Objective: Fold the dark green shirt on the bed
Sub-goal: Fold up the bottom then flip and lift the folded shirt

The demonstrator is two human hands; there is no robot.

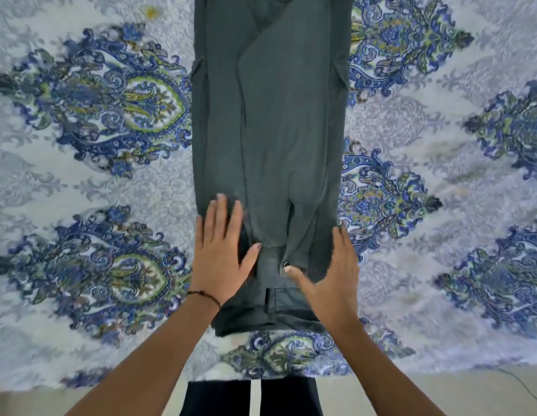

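Note:
The dark green shirt [270,130] lies on the bed as a long narrow strip, both sides folded inward, running from the near edge up out of the top of the view. Its collar end with a button is nearest me. My left hand [220,250] lies flat, fingers spread, on the shirt's left side near the collar. My right hand [333,274] rests open along the shirt's right edge, thumb reaching toward the button. Neither hand grips the cloth.
The bed [90,181] wears a white sheet with blue and green paisley medallions on both sides of the shirt. Its near edge runs across the bottom, with pale floor [441,394] and my dark trousers [219,397] below. A thin cable [522,388] lies at the lower right.

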